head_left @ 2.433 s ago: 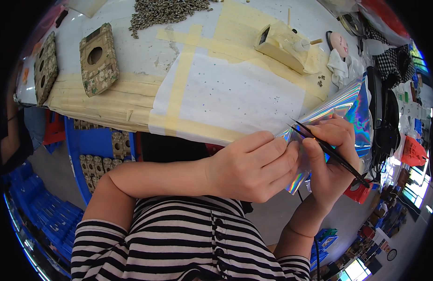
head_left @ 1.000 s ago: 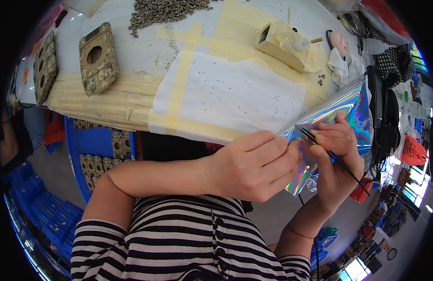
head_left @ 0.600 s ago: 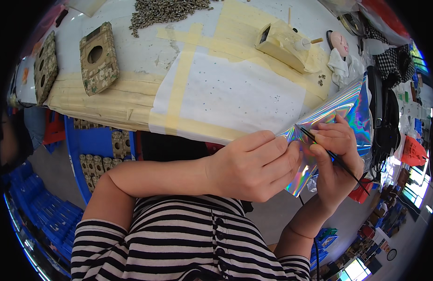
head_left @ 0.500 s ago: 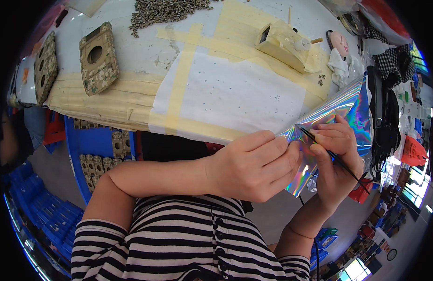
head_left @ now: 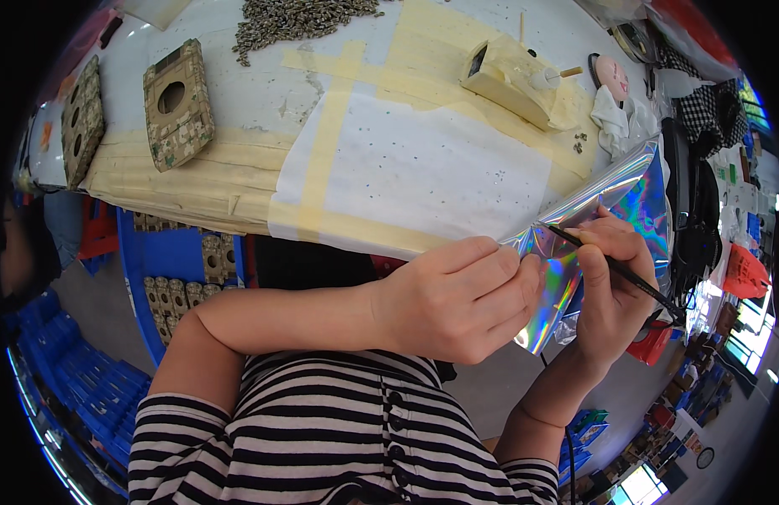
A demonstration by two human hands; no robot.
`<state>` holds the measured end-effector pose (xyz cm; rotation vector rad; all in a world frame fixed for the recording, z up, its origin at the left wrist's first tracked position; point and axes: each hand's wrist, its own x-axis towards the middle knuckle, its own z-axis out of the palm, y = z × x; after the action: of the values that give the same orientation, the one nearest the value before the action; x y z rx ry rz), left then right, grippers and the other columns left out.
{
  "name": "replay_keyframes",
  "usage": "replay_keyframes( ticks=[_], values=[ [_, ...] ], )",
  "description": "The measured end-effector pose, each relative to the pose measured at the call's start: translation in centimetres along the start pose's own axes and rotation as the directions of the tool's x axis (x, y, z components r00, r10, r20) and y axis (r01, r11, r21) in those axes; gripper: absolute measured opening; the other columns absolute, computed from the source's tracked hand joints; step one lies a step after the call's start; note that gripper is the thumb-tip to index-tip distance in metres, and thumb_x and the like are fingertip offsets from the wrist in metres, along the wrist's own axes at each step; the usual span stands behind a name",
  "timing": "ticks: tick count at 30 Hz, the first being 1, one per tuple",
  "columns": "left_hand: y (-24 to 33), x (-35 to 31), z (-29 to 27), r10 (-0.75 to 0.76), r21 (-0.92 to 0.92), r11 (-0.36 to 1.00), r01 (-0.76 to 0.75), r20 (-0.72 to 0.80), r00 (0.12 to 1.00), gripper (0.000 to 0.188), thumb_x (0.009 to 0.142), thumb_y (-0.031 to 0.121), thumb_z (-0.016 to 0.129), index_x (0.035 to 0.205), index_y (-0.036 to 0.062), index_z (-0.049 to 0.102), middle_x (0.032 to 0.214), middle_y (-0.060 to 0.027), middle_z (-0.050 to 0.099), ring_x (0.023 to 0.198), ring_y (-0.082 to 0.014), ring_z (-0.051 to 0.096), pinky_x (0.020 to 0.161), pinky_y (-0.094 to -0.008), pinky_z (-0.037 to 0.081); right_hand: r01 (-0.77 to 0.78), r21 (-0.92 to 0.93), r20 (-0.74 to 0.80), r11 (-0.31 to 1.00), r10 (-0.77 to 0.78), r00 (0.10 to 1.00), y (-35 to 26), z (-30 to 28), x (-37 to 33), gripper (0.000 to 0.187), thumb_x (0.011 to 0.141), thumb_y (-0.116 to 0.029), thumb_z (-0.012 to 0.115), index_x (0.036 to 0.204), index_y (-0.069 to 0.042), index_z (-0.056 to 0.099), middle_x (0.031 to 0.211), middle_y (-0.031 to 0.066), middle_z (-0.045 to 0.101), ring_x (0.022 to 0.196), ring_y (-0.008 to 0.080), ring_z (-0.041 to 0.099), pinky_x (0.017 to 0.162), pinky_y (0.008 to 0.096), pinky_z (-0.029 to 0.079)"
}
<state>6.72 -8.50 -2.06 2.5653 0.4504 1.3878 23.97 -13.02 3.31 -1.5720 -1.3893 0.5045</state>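
Note:
My left hand (head_left: 461, 299) is closed in a pinch on the near left edge of a shiny rainbow-silver film sheet (head_left: 646, 195). Black tweezers (head_left: 648, 289) are gripped in my right hand (head_left: 615, 273), their tips pressed together and reaching the film just beyond my left fingertips. Creases fan out across the film from that spot. What lies at the very tips is too small to make out. Beyond my hands, a white sheet (head_left: 423, 164) taped to the table carries scattered tiny shiny specks.
Two camouflage model hulls (head_left: 177, 105) with round holes stand at the left. A heap of small metallic parts (head_left: 292, 21) lies at the back. A tape-wrapped block (head_left: 511, 84) with a stick sits back right. A blue tray (head_left: 158, 252) below the table edge holds more hulls.
The two tweezer prongs, slightly apart before, are now together. My right hand has shifted slightly right and changed its finger position. My left hand stays in place.

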Motion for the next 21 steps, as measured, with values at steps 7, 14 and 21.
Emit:
replay_keyframes(
  ticks=[7, 14, 21],
  values=[
    [0.1, 0.0, 0.1, 0.0, 0.004, 1.0, 0.0, -0.004, 1.0, 0.023, 0.066, 0.012, 0.064, 0.086, 0.0026, 0.07, 0.092, -0.0063, 0.065, 0.077, -0.0158, 0.058, 0.062, -0.0237, 0.049, 0.073, -0.086, 0.069, 0.994, -0.067, 0.995, -0.6, 0.3, 0.2, 0.012, 0.072, -0.004, 0.074, 0.08, 0.001, 0.066, 0.079, 0.0067, 0.064, 0.081, 0.0207, 0.056, 0.09, 0.0363, 0.042],
    [0.1, 0.0, -0.1, -0.012, -0.022, 1.0, 0.012, 0.01, 1.0, 0.021, 0.066, 0.012, 0.066, 0.085, 0.0039, 0.069, 0.092, -0.007, 0.066, 0.077, -0.0169, 0.059, 0.063, -0.0252, 0.05, 0.103, -0.193, 0.111, 0.976, -0.083, 0.99, -1.1, 1.3, 0.6, 0.015, 0.066, 0.0, 0.076, 0.078, 0.0, 0.067, 0.075, 0.0052, 0.063, 0.076, 0.0197, 0.054, 0.072, 0.0297, 0.044],
    [0.0, -0.1, 0.0, -0.015, -0.017, 1.0, 0.015, -0.005, 1.0, 0.02, 0.068, 0.013, 0.066, 0.086, 0.0042, 0.07, 0.092, -0.0071, 0.067, 0.078, -0.0169, 0.059, 0.063, -0.0253, 0.05, 0.103, -0.192, 0.103, 0.976, -0.084, 0.991, -1.3, 1.5, 0.8, 0.014, 0.066, 0.002, 0.075, 0.078, 0.0, 0.067, 0.074, 0.0061, 0.063, 0.078, 0.0197, 0.055, 0.073, 0.0306, 0.045]
  ],
)
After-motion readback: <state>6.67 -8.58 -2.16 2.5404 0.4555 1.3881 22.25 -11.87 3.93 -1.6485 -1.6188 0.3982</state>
